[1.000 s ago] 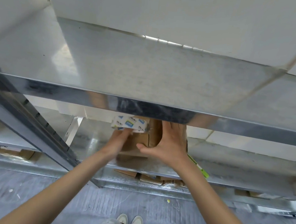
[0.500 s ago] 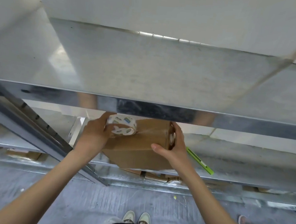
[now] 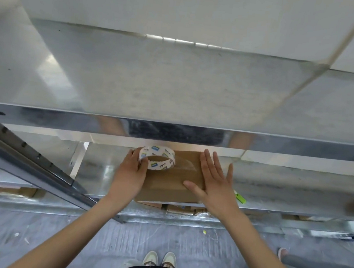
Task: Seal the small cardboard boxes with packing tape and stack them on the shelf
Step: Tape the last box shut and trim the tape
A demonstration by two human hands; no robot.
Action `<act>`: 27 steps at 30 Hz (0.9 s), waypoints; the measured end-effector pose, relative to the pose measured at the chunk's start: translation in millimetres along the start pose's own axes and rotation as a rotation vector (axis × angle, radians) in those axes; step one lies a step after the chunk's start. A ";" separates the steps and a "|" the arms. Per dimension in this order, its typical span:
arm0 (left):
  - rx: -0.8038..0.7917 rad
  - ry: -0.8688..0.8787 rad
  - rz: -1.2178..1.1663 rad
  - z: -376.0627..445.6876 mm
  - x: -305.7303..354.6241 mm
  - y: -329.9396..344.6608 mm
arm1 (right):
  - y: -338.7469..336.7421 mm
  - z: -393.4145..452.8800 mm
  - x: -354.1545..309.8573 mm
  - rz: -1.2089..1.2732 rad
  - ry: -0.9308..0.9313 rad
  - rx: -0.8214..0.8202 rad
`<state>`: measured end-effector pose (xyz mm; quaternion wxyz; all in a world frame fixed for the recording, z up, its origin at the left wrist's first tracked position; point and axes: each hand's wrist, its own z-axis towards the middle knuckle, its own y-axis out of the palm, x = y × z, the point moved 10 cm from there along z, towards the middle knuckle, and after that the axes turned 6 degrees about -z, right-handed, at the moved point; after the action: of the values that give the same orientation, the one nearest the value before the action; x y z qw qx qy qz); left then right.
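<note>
L hand [image 3: 129,172] grips tape roll [image 3: 157,158]; R hand [image 3: 214,185] flat on box [image 3: 171,187].

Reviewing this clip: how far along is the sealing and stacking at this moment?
Done: clear tape already lies along part of the cardboard box top. In hand: the left hand grips the tape roll, whose strip runs onto the box, while the right hand presses flat on the lid. Left: finishing and cutting the strip, then stacking; the box sits at the front edge of the metal shelf.
</note>
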<state>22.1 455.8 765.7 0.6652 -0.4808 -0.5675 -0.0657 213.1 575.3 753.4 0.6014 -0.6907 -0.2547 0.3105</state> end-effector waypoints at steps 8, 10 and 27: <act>-0.004 0.205 0.189 -5.5 26.2 -13.0 | 10.2 10.5 -39.9 -0.127 -0.012 0.008; 0.038 0.324 0.263 -7.5 39.7 -27.2 | 12.0 10.9 -37.8 -0.158 -0.014 -0.015; 0.132 0.630 0.741 -15.1 14.9 -72.7 | 9.7 11.0 -35.8 -0.202 -0.015 0.013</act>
<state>-8.3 413.4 820.6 0.8123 -0.5638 -0.1322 0.0693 180.6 555.3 747.2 0.6321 -0.6552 -0.3256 0.2552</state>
